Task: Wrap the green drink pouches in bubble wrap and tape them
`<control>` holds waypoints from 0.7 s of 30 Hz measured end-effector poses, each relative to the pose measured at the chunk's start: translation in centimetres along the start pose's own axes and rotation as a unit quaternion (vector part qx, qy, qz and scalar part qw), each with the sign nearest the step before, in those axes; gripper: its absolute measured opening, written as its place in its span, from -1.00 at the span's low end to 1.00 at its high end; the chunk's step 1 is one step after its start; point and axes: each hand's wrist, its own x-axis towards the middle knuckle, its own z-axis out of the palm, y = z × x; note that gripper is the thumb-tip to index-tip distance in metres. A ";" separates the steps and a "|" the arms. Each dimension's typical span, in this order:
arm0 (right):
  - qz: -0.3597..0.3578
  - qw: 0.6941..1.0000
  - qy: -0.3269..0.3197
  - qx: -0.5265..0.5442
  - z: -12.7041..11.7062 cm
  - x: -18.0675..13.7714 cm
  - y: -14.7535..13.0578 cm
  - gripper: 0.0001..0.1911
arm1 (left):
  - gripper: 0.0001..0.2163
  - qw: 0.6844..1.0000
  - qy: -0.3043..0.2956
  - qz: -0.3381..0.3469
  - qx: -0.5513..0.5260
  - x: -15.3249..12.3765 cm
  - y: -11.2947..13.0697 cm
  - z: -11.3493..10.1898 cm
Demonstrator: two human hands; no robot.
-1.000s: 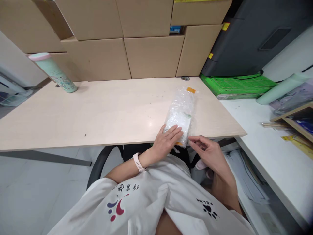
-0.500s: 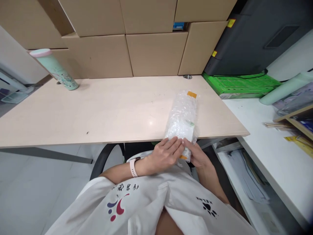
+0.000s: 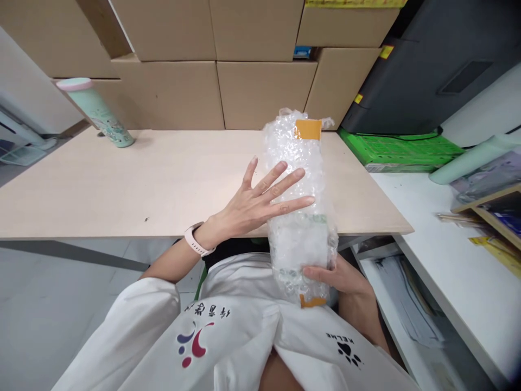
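Note:
A bubble-wrapped package (image 3: 299,239) stretches from above the table's front edge down towards my shirt. Orange tape marks its upper and lower ends, and a white item with faint green print shows through the lower half. My right hand (image 3: 345,277) grips the lower right side, thumb on top, the other fingers hidden beneath. With fingers spread, my left hand (image 3: 264,201) reaches across the package's left side; whether the fingertips touch the wrap I cannot tell. A pale wristband (image 3: 196,241) is on my left wrist.
Cardboard boxes (image 3: 175,95) line the table's (image 3: 163,179) back edge. A mint tumbler (image 3: 101,117) with a pink lid stands back left. To the right are a green box (image 3: 401,149) beneath a dark case (image 3: 423,70), a mint-coloured cylinder (image 3: 472,157) and a white side desk (image 3: 423,209).
The package has risen nearer the camera and looks larger. My left hand has come off its lower end, moved up and left, and spread its fingers. My right hand keeps its hold.

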 end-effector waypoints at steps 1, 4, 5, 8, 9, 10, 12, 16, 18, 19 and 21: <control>0.001 1.000 -0.016 -0.008 0.0 0.0 -0.1 -0.58 | -0.54 1.000 0.001 -0.003 -0.020 0.2 -0.2 0.1; 0.004 0.999 -0.031 -0.015 0.1 -0.2 -0.4 -0.66 | -0.59 0.992 0.007 0.003 -0.125 0.3 0.2 0.1; 0.004 1.000 -0.019 -0.013 0.2 -0.3 -0.4 -0.66 | -0.61 0.984 0.010 -0.011 -0.176 0.2 0.7 0.1; -0.009 0.999 0.033 0.001 0.5 -1.2 -0.5 -0.60 | -0.71 0.933 0.006 -0.107 -0.345 -0.5 2.5 0.0; -0.019 0.999 0.049 0.005 0.6 -1.5 -0.5 -0.61 | -0.71 0.908 -0.006 -0.131 -0.399 -0.8 3.0 0.0; -0.031 0.997 0.065 0.010 0.7 -1.9 -0.6 -0.62 | -0.69 0.881 -0.025 -0.145 -0.450 -1.1 3.4 -0.1; -0.056 0.992 0.107 0.026 1.0 -2.3 -1.2 -0.62 | -0.62 0.829 -0.073 -0.144 -0.535 -1.8 4.0 -0.1; -0.076 0.978 0.189 0.037 1.7 -0.6 -3.6 -0.47 | -0.46 0.795 -0.068 -0.175 -0.576 -2.2 4.7 1.7; -0.091 0.979 0.182 0.002 1.7 1.6 -4.8 -0.44 | -0.32 0.778 0.031 -0.253 -0.574 -1.7 4.9 3.3; -0.110 0.976 0.190 -0.014 1.5 3.0 -5.1 -0.41 | -0.31 0.758 0.076 -0.292 -0.578 -1.4 4.7 4.1; -0.156 0.955 0.247 -0.058 0.9 5.5 -5.4 -0.35 | -0.30 0.735 0.147 -0.331 -0.573 -0.8 4.0 5.6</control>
